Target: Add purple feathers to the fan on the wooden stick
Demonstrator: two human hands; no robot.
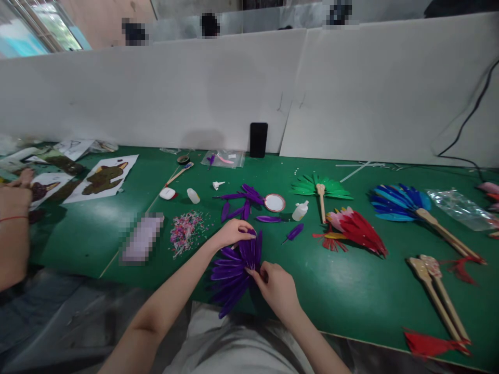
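Observation:
A purple feather fan point(233, 274) lies spread at the table's near edge between my hands. My left hand point(236, 232) reaches over its top, fingers closed on the upper part of the feathers. At the fan's base my right hand point(276, 286) pinches the converging feather quills between thumb and forefinger. Loose purple feathers point(245, 200) lie just beyond, along with a single feather point(293, 234) to the right. A small white glue bottle point(300, 211) and a round white dish with a reddish rim point(275, 203) stand close by.
Green point(322, 188), red-pink point(358, 228) and blue point(401, 202) feather fans lie to the right, near wooden handles point(432, 291). Left are colourful bits point(187, 231), a blurred lilac object point(143, 239) and a co-worker's arm point(15, 218). A black phone point(259, 140) leans on the white partition point(175, 93).

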